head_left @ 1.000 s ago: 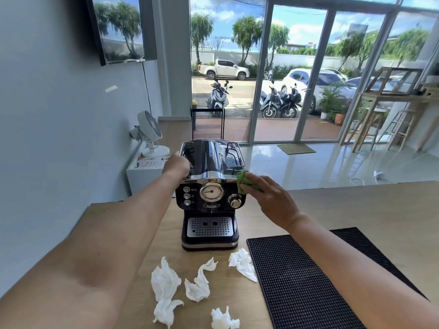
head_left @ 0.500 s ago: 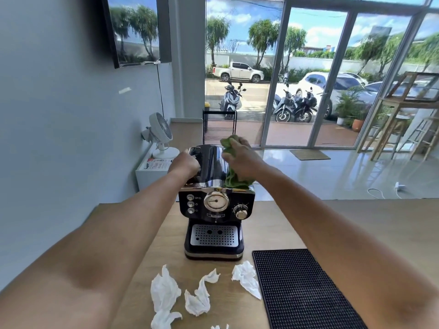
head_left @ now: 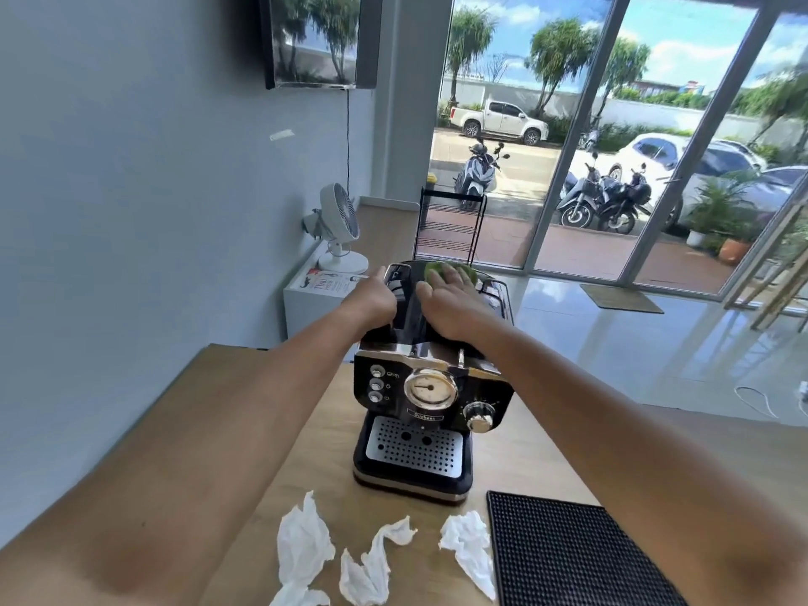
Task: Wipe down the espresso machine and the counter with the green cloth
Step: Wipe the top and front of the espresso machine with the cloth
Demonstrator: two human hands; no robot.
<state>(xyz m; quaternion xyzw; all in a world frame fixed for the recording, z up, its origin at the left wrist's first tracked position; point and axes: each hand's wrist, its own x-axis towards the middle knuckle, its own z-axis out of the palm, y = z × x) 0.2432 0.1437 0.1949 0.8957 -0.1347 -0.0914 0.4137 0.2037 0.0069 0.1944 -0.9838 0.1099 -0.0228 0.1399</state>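
A black and chrome espresso machine [head_left: 426, 404] stands on the wooden counter [head_left: 516, 452], with a round gauge and a knob on its front. My right hand [head_left: 454, 299] lies flat on the machine's top, fingers straight, pressing the green cloth [head_left: 441, 269], which peeks out past my fingertips near the back edge. My left hand [head_left: 371, 299] grips the top left side of the machine, fingers curled over its edge.
Three crumpled white tissues [head_left: 301, 544] [head_left: 376, 562] [head_left: 470, 548] lie on the counter in front of the machine. A black rubber bar mat [head_left: 568, 557] lies at the right front. A white fan [head_left: 339, 229] stands on a low cabinet beyond the counter's left end.
My right hand has carried the green cloth from the machine's front right corner up over its top and toward the back. My left hand has stayed on the machine's left side.
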